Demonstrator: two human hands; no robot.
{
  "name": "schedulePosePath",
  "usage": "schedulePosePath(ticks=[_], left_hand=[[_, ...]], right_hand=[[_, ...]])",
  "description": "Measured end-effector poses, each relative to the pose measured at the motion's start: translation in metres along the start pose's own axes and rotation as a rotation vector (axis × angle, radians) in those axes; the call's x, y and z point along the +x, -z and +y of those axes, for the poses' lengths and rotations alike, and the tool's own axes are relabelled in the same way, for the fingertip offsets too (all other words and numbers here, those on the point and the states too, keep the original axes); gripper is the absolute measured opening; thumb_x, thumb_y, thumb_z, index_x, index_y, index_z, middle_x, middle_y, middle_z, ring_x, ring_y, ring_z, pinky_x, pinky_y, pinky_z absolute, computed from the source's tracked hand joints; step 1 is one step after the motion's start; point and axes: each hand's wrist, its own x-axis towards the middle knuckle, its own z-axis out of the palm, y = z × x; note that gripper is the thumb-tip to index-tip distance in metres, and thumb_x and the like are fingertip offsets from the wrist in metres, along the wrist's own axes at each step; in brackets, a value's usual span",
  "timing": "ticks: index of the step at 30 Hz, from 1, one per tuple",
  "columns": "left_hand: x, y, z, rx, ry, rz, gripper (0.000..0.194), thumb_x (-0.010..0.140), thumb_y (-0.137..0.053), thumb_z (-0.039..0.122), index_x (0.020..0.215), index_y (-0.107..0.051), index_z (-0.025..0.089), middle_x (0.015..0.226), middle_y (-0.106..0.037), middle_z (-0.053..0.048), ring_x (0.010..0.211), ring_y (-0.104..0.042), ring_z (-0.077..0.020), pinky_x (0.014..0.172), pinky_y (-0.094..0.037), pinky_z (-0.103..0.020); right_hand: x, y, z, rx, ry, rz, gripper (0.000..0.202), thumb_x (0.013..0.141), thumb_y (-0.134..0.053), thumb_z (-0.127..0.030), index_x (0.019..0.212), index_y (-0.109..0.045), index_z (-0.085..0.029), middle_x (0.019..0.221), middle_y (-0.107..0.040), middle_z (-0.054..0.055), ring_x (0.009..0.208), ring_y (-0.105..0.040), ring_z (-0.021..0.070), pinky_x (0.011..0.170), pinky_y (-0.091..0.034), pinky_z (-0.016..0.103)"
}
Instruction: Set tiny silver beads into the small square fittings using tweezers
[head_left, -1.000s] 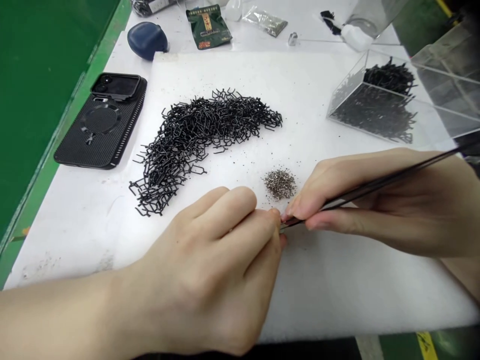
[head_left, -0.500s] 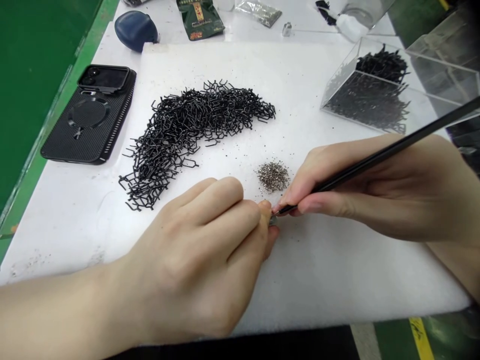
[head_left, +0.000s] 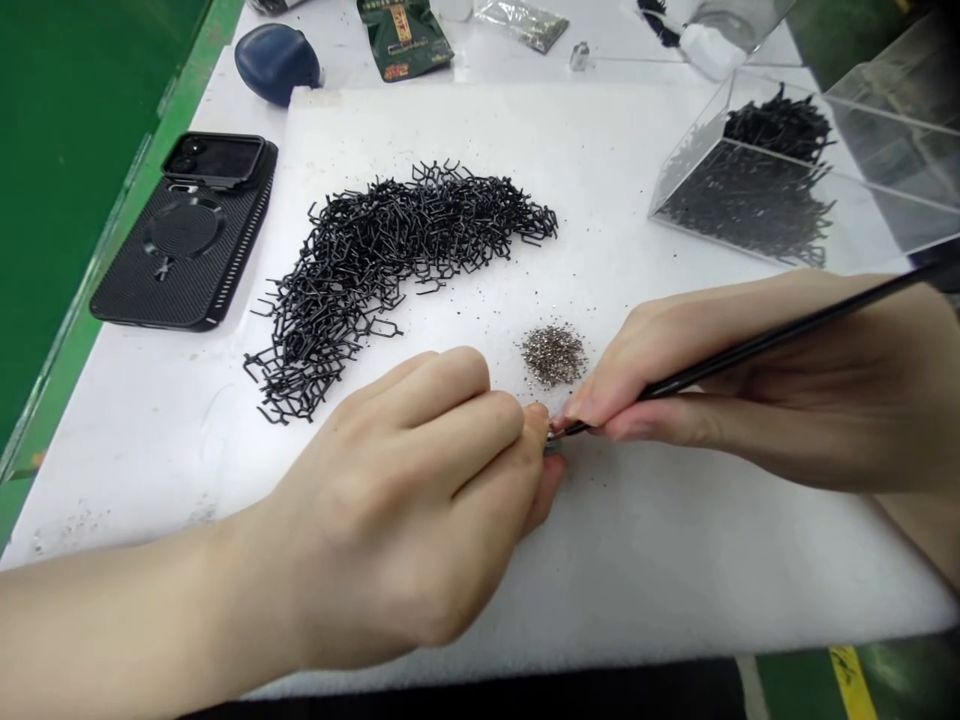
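Note:
My left hand is closed, pinching a small metallic piece between thumb and fingertips; most of it is hidden. My right hand grips a thin black stick like a pen, and its tip touches the small piece. Just beyond the fingertips lies a little heap of shiny metal bits on the white foam sheet. Farther back, a curved pile of bent black pieces spreads over the sheet.
A black phone lies at the left. At the back right a clear box holds black pieces. Along the far side are a blue rounded object, a green packet, a clear bag and a small metal part.
The black stick is tilted lower, its rear end nearer my right hand. The whole view has shifted slightly, with things appearing a little farther right. Both hands keep their grips.

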Motion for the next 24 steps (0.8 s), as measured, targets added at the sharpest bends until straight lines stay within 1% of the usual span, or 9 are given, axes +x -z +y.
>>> schedulePosePath(ticks=[3,5,8,11,15,20,22,24], left_hand=[[-0.0027,0.0011,-0.0006,0.0,-0.003,0.009,0.038,0.121,-0.07,0.009,0.086,-0.083,0.017,0.08,-0.069,-0.001,0.076,-0.052,-0.0205,0.066,-0.053,-0.042],[-0.0043,0.0027,-0.0008,0.003,0.003,-0.008,0.037,0.121,-0.071,0.01,0.087,-0.083,0.017,0.081,-0.07,-0.001,0.078,-0.054,-0.0207,0.067,-0.053,-0.042],[-0.0046,0.0043,-0.0013,-0.006,0.015,-0.004,0.035,0.12,-0.073,0.01,0.087,-0.083,0.017,0.084,-0.073,-0.002,0.08,-0.055,-0.0209,0.068,-0.055,-0.042],[-0.0021,0.0038,-0.0019,-0.014,0.011,0.006,0.035,0.119,-0.074,0.009,0.087,-0.082,0.016,0.083,-0.073,-0.002,0.079,-0.055,-0.0211,0.068,-0.056,-0.042],[0.0014,0.0034,-0.0019,-0.023,0.011,-0.009,0.032,0.118,-0.077,0.01,0.087,-0.082,0.017,0.083,-0.073,-0.001,0.078,-0.055,-0.021,0.067,-0.056,-0.042],[0.0022,0.004,-0.0014,-0.007,0.009,-0.011,0.028,0.119,-0.077,0.01,0.093,-0.084,0.017,0.082,-0.072,0.0,0.076,-0.054,-0.0205,0.068,-0.056,-0.041],[0.0015,0.0042,-0.0016,-0.015,0.002,-0.003,0.027,0.118,-0.076,0.009,0.094,-0.085,0.016,0.08,-0.071,0.001,0.074,-0.053,-0.0199,0.067,-0.056,-0.04],[0.0003,0.0045,-0.0022,0.004,0.022,-0.021,0.027,0.12,-0.077,0.012,0.094,-0.085,0.015,0.081,-0.071,0.0,0.076,-0.053,-0.0197,0.068,-0.056,-0.039]], right_hand=[[-0.0008,-0.0001,-0.0013,0.014,-0.026,0.011,0.012,0.106,-0.097,-0.022,0.103,-0.096,-0.033,0.098,-0.096,-0.003,0.083,-0.09,0.0173,0.07,-0.071,0.027],[-0.001,0.0006,-0.0019,0.015,-0.048,0.022,0.011,0.106,-0.098,-0.024,0.102,-0.095,-0.033,0.096,-0.095,-0.004,0.081,-0.089,0.0159,0.069,-0.071,0.025],[-0.0009,0.0015,-0.0015,0.016,-0.056,0.017,0.01,0.106,-0.099,-0.024,0.101,-0.094,-0.032,0.096,-0.095,-0.005,0.081,-0.088,0.0142,0.071,-0.07,0.023],[-0.0009,0.0017,0.0002,0.02,-0.059,0.016,0.011,0.106,-0.098,-0.024,0.102,-0.095,-0.033,0.096,-0.095,-0.005,0.081,-0.089,0.0155,0.07,-0.071,0.024],[-0.0006,0.0011,0.0003,0.011,-0.057,0.033,0.012,0.105,-0.098,-0.021,0.101,-0.094,-0.033,0.096,-0.095,-0.004,0.081,-0.089,0.0173,0.069,-0.072,0.025],[0.0012,0.0,-0.0015,0.035,-0.052,0.021,0.015,0.107,-0.094,-0.018,0.099,-0.091,-0.031,0.095,-0.094,-0.005,0.082,-0.09,0.0142,0.074,-0.073,0.02],[0.0016,0.0002,-0.0006,0.06,-0.029,0.006,0.012,0.106,-0.097,-0.02,0.101,-0.092,-0.03,0.096,-0.095,-0.005,0.083,-0.09,0.014,0.075,-0.074,0.019],[0.002,0.0007,0.0007,0.075,-0.018,-0.003,0.01,0.104,-0.1,-0.023,0.103,-0.092,-0.03,0.098,-0.095,-0.004,0.085,-0.091,0.0152,0.076,-0.074,0.02]])
